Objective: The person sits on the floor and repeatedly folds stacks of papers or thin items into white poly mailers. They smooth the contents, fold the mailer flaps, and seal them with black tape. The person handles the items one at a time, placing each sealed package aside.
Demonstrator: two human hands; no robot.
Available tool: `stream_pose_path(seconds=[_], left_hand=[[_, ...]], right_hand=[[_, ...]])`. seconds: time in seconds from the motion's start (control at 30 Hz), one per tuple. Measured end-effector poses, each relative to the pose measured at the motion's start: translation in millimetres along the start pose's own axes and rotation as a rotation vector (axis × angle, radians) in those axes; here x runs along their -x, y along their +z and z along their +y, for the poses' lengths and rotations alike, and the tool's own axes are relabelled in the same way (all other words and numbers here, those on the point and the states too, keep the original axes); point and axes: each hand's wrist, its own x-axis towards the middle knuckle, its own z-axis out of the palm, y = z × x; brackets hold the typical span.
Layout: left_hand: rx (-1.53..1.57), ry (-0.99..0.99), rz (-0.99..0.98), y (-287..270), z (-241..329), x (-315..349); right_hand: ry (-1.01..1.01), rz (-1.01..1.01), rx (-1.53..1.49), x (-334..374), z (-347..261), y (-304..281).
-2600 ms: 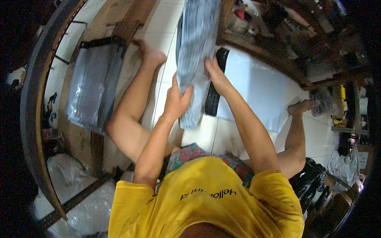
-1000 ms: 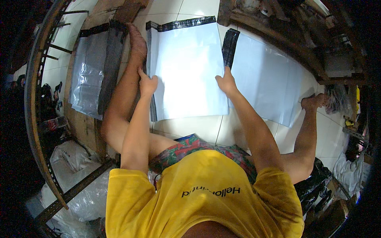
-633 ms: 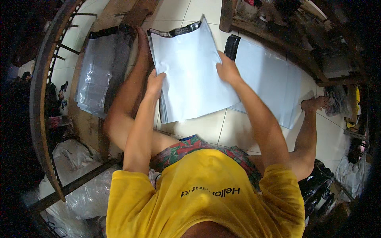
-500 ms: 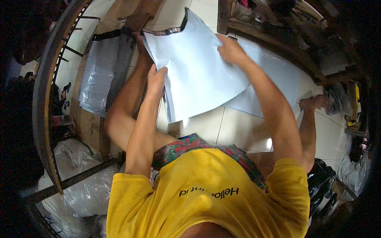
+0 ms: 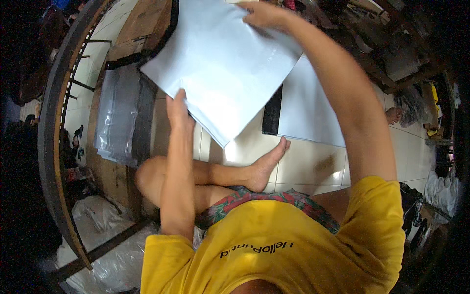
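A light-grey plastic mailing bag [image 5: 215,73] with a dark edge on its left side hangs tilted in front of me, seemingly several layers thick. At its lower left edge my left hand [image 5: 180,111] is closed, thumb on top and fingers hidden beneath. My right hand [image 5: 267,17] grips the far right edge, arm stretched out. Partly covered by the held bag, a flat pile of similar bags [image 5: 311,108] with a black strip lies on the tiles to the right. Another pile of grey plastic bags [image 5: 115,115] rests at the left.
Under the left pile runs a brown wooden board [image 5: 117,183]. A dark curved metal frame [image 5: 51,127] stands at far left, with clear plastic sacks [image 5: 107,245] below. Dark wooden furniture [image 5: 362,63] fills the far right. My bare foot [image 5: 269,164] rests on the tiled floor.
Both hands have carried the bag up and away, turning it, and my right hand has reached farther out. My left leg has folded inward, and the right pile's black strip has come into view.
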Motion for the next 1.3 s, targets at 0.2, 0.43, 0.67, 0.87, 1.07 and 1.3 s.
stream_pose_path(seconds=[0.2, 0.43, 0.67, 0.87, 1.07, 1.3], left_hand=[[0.074, -0.235, 0.079, -36, -89, -15], [-0.054, -0.559, 0.297, -85, -185, -37], [-0.406, -0.482, 0.233, -78, -160, -45], [-0.397, -0.564, 0.261, -74, -149, -53], [-0.401, -0.53, 0.224, -95, -155, -57], [-0.402, -0.589, 0.231, -70, -126, -50]], right_hand=[[0.231, -0.224, 0.049, 2, 52, 90], [0.437, -0.379, 0.06, 2, 114, 154], [0.457, -0.327, 0.127, 21, 141, 180], [0.47, -0.239, 0.095, 23, 132, 186], [0.38, -0.205, 0.165, 20, 138, 180], [0.383, -0.201, 0.177, 22, 138, 184]])
